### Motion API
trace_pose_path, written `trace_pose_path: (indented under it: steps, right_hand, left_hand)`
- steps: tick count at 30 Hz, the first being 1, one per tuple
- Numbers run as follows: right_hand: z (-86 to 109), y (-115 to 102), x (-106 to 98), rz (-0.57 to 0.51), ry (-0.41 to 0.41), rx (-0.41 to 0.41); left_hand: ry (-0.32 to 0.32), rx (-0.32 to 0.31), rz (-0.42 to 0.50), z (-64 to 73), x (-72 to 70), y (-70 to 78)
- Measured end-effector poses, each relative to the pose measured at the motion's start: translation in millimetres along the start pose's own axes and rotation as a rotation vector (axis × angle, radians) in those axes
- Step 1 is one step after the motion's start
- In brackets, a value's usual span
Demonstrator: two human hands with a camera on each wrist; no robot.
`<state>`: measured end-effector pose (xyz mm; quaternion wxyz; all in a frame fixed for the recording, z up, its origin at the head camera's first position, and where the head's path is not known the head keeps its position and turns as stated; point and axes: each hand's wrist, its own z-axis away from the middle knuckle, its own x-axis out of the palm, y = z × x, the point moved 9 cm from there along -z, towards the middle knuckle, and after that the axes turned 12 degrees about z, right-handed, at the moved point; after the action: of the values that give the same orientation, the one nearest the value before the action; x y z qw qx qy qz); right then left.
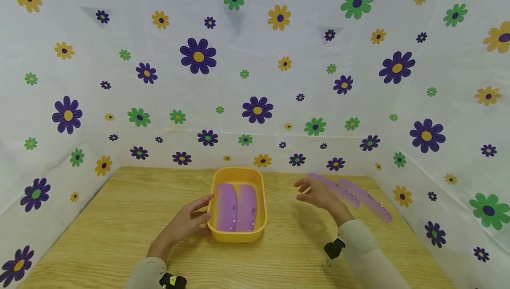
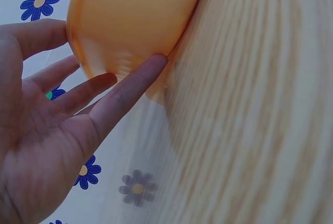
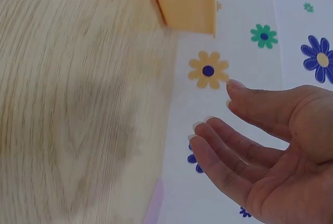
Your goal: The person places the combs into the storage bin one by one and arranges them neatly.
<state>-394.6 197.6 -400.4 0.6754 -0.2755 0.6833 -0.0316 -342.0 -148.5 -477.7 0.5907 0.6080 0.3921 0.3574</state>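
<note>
Two purple curved combs, a left one and a right one, lie side by side inside a yellow tub. My left hand touches the tub's left side. In the left wrist view its fairly straight, spread fingers rest against the tub's wall. Over the table to the right of the tub, my right hand hovers with loosely bent fingers and holds nothing. Behind and beside it lie two more purple combs, one partly hidden by the hand, the other farther right.
The wooden table carries the tub near its middle. White cloth printed with flowers rises behind the table and along both sides. A black wrist camera sits by the right sleeve, another by the left.
</note>
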Motion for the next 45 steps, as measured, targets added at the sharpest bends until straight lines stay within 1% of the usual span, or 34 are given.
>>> trace_pose_path:
  steps: [3,6,9,12,18,22,28,35,40,45]
  right_hand:
    - [1.8,8,-5,0.004,0.02,0.015]
    - [3.5,17,-7,0.006,0.018,0.043]
    - [5.6,26,-9,0.008,0.005,0.05]
    - [7.4,33,-13,0.014,0.009,0.048]
    - [9.1,52,-21,0.058,0.013,0.051]
    - [9.0,69,-24,0.085,0.008,0.088]
    - [9.6,95,-26,0.144,0.042,0.115]
    - [14.2,128,-28,0.12,0.072,0.167]
    - [15.1,141,-30,0.117,0.091,0.206]
    - [15.6,153,-28,0.125,0.069,0.244]
  left_hand:
    - [0.003,0.002,-0.008,-0.1,-0.4,0.2]
    - [0.001,0.008,-0.015,-0.5,-0.7,0.4]
    - [-0.006,0.016,-0.019,-0.5,-0.7,0.7]
    - [-0.014,0.019,-0.015,-0.6,-0.9,0.4]
    - [-0.02,0.006,0.011,-1.2,-1.8,-2.1]
    - [-0.028,0.012,0.016,-1.1,-1.9,-1.9]
    - [-0.028,0.015,0.024,-0.7,-2.6,-2.9]
    - [-0.034,0.016,0.035,-0.5,-1.6,-3.4]
    - [-0.03,0.012,0.023,-0.4,-1.1,-3.3]
    - [-0.006,-0.003,0.004,-1.5,-2.0,-6.0]
